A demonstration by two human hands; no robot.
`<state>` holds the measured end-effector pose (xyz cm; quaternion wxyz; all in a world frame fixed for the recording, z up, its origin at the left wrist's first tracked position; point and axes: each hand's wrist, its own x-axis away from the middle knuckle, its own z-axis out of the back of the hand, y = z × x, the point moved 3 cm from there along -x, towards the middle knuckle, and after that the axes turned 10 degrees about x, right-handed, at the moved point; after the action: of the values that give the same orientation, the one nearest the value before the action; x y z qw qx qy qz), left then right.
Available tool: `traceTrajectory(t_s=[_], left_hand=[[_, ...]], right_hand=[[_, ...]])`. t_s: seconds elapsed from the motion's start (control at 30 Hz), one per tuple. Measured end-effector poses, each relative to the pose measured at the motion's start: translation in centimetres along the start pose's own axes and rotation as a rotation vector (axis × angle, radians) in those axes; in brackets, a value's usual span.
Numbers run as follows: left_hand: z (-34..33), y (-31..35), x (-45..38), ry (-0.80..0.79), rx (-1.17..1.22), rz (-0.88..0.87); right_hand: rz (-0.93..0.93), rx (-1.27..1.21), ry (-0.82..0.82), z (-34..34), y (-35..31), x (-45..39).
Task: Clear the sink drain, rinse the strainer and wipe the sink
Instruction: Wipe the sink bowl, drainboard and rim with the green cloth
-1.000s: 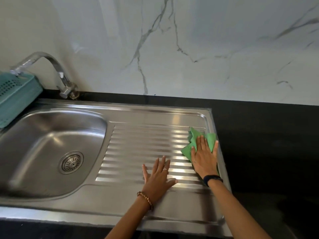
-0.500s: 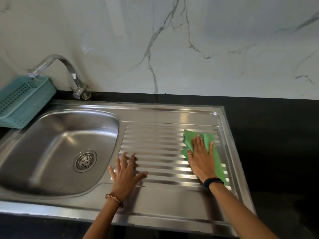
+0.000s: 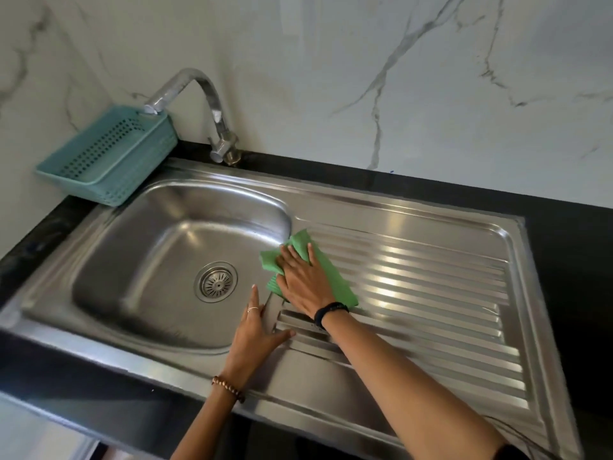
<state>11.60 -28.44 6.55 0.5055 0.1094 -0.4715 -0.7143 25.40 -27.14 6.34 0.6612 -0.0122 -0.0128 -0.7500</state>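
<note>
I see a teal basket (image 3: 106, 157) at the counter's (image 3: 570, 247) back left corner, beside the faucet (image 3: 212, 111). My right hand (image 3: 303, 277) presses flat, fingers spread, on the crumpled green cloth (image 3: 335, 280) at the drainboard's edge by the basin (image 3: 159, 260); my left hand (image 3: 255, 336) rests flat on the rim. The strainer (image 3: 216, 282) sits in the drain.

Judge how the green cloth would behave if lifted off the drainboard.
The green cloth is thin, folded and creased under the flat right hand, so it would probably droop limply and weigh little. It likely slides easily across the smooth steel sink.
</note>
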Motion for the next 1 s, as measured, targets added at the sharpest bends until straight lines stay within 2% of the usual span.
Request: traceTrajectory(t_s=[0.1,0.23,0.33,0.53,0.67,0.77,1.0], left_hand=[[0.1,0.3,0.4,-0.026,0.039,-0.011],[-1.4,2.0,1.5,-0.011,0.077,-0.097],[-4.1,3.5,2.7,-0.001,-0.023,-0.168],[-13.8,7.0,5.0,-0.318,-0.379,-0.339],[-17.1,7.9,5.7,-0.361,-0.534,-0.347],[-17.1,7.4,5.4,-0.368,-0.566,-0.334],[-16.9,7.4,5.4,-0.388,-0.589,-0.345]], right_hand=[[0.076,0.029,-0.005,-0.4,-0.2,1.0],[0.056,-0.004,0.015,-0.8,1.1,4.3],[-0.075,-0.038,0.041,-1.0,4.4,8.3],[-0.374,-0.031,0.033,-1.2,13.9,18.8],[-0.658,0.110,-0.007,-0.4,19.6,24.6],[-0.723,0.168,-0.069,-0.1,20.0,25.8],[-0.749,0.049,0.033,-0.5,16.2,29.3]])
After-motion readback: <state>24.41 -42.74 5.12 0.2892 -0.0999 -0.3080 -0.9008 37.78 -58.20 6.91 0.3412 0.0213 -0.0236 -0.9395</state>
